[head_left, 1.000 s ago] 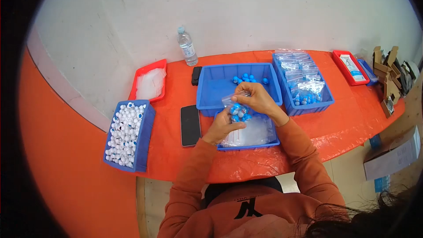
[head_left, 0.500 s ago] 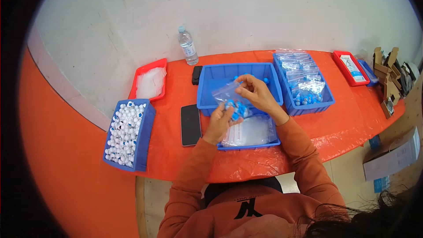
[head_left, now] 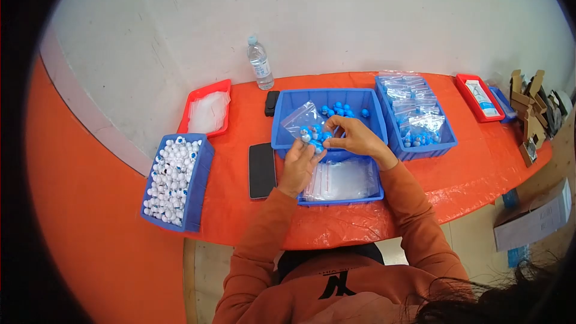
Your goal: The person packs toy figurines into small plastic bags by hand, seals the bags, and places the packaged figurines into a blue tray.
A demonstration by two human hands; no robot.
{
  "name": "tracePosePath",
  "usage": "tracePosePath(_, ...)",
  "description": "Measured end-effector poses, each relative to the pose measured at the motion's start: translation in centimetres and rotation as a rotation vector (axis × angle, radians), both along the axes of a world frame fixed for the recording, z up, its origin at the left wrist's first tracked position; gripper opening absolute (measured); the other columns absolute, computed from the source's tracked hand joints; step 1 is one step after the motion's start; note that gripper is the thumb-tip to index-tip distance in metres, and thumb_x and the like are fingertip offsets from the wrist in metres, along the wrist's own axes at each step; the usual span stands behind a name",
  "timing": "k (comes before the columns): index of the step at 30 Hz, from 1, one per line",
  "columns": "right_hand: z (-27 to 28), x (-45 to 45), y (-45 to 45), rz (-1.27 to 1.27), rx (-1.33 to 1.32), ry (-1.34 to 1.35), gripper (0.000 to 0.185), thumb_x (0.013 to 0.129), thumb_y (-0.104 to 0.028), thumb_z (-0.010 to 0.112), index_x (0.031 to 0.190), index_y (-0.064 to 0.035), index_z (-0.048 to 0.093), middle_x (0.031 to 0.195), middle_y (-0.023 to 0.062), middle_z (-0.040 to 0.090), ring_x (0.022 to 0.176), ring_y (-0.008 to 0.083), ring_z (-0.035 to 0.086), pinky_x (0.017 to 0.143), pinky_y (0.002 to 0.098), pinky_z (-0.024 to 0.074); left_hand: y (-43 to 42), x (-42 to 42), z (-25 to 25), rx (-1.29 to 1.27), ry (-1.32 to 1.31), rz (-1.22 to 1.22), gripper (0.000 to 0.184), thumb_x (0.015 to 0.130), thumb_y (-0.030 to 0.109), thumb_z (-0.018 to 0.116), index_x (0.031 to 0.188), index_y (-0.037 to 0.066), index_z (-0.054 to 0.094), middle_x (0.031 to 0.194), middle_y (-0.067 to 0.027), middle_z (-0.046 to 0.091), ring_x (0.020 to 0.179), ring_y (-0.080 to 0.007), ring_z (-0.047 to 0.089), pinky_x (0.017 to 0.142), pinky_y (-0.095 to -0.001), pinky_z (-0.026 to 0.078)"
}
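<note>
A clear zip-lock bag [head_left: 300,117] with several small blue-and-white figures [head_left: 313,134] inside is held over the front of a large blue bin [head_left: 282,93]. My left hand [head_left: 298,167] is closed around its lower end from below, palm up. On the other side, my right hand [head_left: 355,138] has its thumb and index finger curled against the bag's right edge, beside the figures. More blue figures [head_left: 339,108] lie in the large bin behind my hands. Just below my hands, a smaller blue tray [head_left: 342,202] holds a stack of flat clear bags [head_left: 342,180].
Right of the large bin, a blue bin [head_left: 414,155] holds filled bags. At left stand a blue bin of white balls [head_left: 173,183] and a red tray [head_left: 187,99] of clear sheets. A black phone [head_left: 262,171], a water bottle [head_left: 260,64] and another red tray [head_left: 498,116] sit on the orange table.
My right hand has moved from the bag's upper edge down to its side near the figures. The bag's top now tips up and left, and more loose figures show in the bin.
</note>
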State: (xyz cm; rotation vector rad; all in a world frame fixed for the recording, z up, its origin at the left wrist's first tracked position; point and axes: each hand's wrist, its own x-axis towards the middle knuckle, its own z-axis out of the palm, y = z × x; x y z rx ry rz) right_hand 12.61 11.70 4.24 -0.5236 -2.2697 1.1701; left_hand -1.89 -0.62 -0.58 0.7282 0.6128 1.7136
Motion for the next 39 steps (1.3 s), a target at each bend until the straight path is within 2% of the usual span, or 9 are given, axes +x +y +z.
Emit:
tracePosePath(7, 0.9, 0.0, -1.1, 0.015, -0.121, 0.06, 0.023, 0.076, -0.012, 0.074, 0.096, -0.0055, 0.064, 0.083, 0.003, 0.059, 0.072, 0.0109, 0.05, 0.066, 0.0215, 0.042, -0.1, -0.2, -0.8, -0.04, 0.198, 0.129, 0.032, 0.09, 0.007, 0.057, 0.12, 0.002, 0.049, 0.111, -0.0123, 0.058, 0.098, -0.017, 0.059, 0.09, -0.0325, 0.049)
tracePosePath(11, 1.0, -0.3, -1.1, 0.055, -0.144, 0.103, 0.021, 0.078, -0.012, 0.073, 0.097, -0.0061, 0.065, 0.083, 0.0026, 0.059, 0.071, 0.0095, 0.049, 0.065, 0.0208, 0.0413, -0.1, -0.4, -1.1, -0.09, 0.436, 0.184, 0.028, 0.086, 0.002, 0.061, 0.113, -0.001, 0.054, 0.1, -0.0111, 0.063, 0.088, -0.0161, 0.061, 0.078, -0.0303, 0.054)
tracePosePath(16, 0.0, -0.9, -1.1, 0.054, -0.202, 0.279, 0.019, 0.079, -0.012, 0.072, 0.096, -0.0061, 0.066, 0.077, 0.0007, 0.058, 0.067, 0.0081, 0.047, 0.063, 0.0195, 0.0398, -0.2, 0.0, -0.4, -0.173, 0.496, 0.123, 0.025, 0.087, 0.006, 0.062, 0.11, 0.001, 0.054, 0.1, -0.0098, 0.061, 0.085, -0.0137, 0.06, 0.075, -0.0275, 0.053)
tracePosePath(21, 0.3, -0.6, -0.7, 0.001, -0.176, 0.224, 0.017, 0.08, -0.011, 0.071, 0.095, -0.0053, 0.066, 0.071, -0.0009, 0.056, 0.064, 0.0068, 0.046, 0.061, 0.0189, 0.0383, -0.2, 0.1, -0.4, -0.117, 0.335, 0.182, 0.018, 0.087, 0.005, 0.061, 0.104, 0.001, 0.057, 0.095, -0.0081, 0.061, 0.079, -0.0114, 0.059, 0.07, -0.0235, 0.052)
tracePosePath(27, 0.8, -0.4, -1.3, -0.099, -0.128, 0.16, 0.014, 0.079, -0.012, 0.072, 0.089, -0.0039, 0.065, 0.07, -0.0007, 0.055, 0.062, 0.007, 0.045, 0.059, 0.0193, 0.0377, -0.2, 0.6, 0.0, -0.114, 0.3, 0.17, 0.012, 0.085, 0.005, 0.064, 0.095, 0.0, 0.06, 0.084, -0.0064, 0.063, 0.069, -0.0101, 0.057, 0.061, -0.0213, 0.049)
tracePosePath(31, 1.0, 0.4, 0.1, 0.133, -0.141, 0.128, 0.023, 0.077, -0.014, 0.074, 0.095, -0.005, 0.063, 0.07, -0.0002, 0.055, 0.061, 0.0079, 0.045, 0.059, 0.0203, 0.0377, -0.3, -0.3, -0.4, -0.118, 0.291, 0.148, 0.014, 0.085, 0.006, 0.064, 0.097, 0.001, 0.06, 0.084, -0.0061, 0.062, 0.07, -0.0096, 0.057, 0.06, -0.0205, 0.047)
tracePosePath(37, 1.2, 1.3, -0.1, 0.169, -0.087, -0.067, 0.038, 0.076, -0.016, 0.076, 0.108, -0.0076, 0.058, 0.071, 0.0004, 0.057, 0.063, 0.0087, 0.047, 0.059, 0.0204, 0.0381, -0.1, -0.1, -0.6, -0.097, 0.371, 0.135, 0.014, 0.087, 0.006, 0.061, 0.101, 0.003, 0.059, 0.086, -0.0047, 0.062, 0.067, -0.0078, 0.055, 0.058, -0.0179, 0.044)
tracePosePath(39, 1.9, 1.2, -0.6, 0.126, 0.04, -0.18, 0.045, 0.075, -0.019, 0.077, 0.113, -0.0075, 0.056, 0.07, 0.0017, 0.057, 0.062, 0.0099, 0.048, 0.059, 0.0211, 0.0382, -0.1, -0.5, -0.9, -0.107, 0.408, 0.077, 0.016, 0.086, 0.006, 0.061, 0.102, 0.003, 0.059, 0.088, -0.0051, 0.063, 0.068, -0.0077, 0.055, 0.06, -0.0178, 0.044)
